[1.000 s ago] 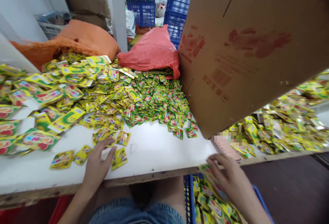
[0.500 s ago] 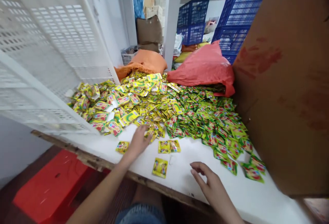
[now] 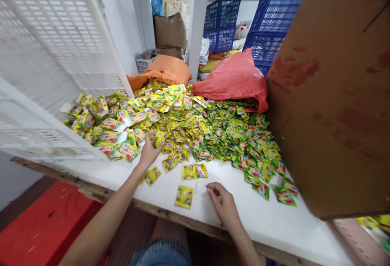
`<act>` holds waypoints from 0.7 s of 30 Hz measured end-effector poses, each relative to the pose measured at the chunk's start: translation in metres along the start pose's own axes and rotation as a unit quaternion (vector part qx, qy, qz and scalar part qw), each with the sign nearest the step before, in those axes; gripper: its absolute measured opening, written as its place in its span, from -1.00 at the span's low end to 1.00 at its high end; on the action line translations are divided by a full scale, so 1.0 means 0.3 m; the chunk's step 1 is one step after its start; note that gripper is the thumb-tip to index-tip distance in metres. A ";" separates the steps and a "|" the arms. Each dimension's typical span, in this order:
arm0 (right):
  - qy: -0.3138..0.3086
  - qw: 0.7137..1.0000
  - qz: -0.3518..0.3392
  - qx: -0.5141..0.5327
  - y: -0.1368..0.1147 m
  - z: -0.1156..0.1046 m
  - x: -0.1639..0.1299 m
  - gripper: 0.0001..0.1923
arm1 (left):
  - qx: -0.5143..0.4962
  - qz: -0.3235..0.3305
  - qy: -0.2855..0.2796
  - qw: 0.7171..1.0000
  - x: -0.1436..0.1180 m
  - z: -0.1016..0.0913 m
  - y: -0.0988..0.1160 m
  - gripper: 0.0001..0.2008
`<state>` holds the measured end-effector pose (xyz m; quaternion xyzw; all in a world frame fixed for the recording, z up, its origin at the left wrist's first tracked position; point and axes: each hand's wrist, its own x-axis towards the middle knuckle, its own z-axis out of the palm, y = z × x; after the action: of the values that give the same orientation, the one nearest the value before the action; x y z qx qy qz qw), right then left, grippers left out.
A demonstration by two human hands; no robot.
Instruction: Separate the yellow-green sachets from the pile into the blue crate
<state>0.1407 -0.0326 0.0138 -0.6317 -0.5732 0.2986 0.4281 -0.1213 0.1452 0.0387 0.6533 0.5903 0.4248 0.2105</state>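
Lying flat on the worktop (image 3: 170, 180), the sachets (image 3: 184, 197) look light, thin and slippery, best pinched by an edge; the left hand (image 3: 148, 152) is spread on the heap, the right hand (image 3: 224, 205) loosely curled, holding nothing.

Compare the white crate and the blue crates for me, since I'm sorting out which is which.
The white crate stands tilted on the table, at the left edge of the sachet pile; the blue crates are stacked behind it. The white one looms close, the blue ones far. Both are perforated plastic.

Cardboard box (image 3: 335, 107) cut off at right edge, white crate (image 3: 51, 54) cropped at left, sachet print (image 3: 213, 131) too small to read, right hand (image 3: 224, 207) fingertips curled under.
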 end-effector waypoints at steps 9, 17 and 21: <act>-0.097 0.933 0.130 0.322 -0.096 0.114 0.033 -0.46 | -0.354 0.018 -0.142 0.924 -0.401 0.070 0.272 -0.38; -0.064 0.968 0.054 0.238 -0.112 0.005 0.015 -0.61 | -0.454 -0.061 -0.317 0.831 -0.454 0.100 0.277 -0.36; -0.111 0.990 -0.023 0.088 -0.135 -0.030 -0.020 -0.74 | -0.409 -0.200 -0.510 0.730 -0.433 0.109 0.261 -0.59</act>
<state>0.1286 -0.0411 0.0531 -0.5408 -0.6033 0.4064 0.4225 -0.0412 0.0124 0.0417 0.4897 0.2808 0.1763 0.8064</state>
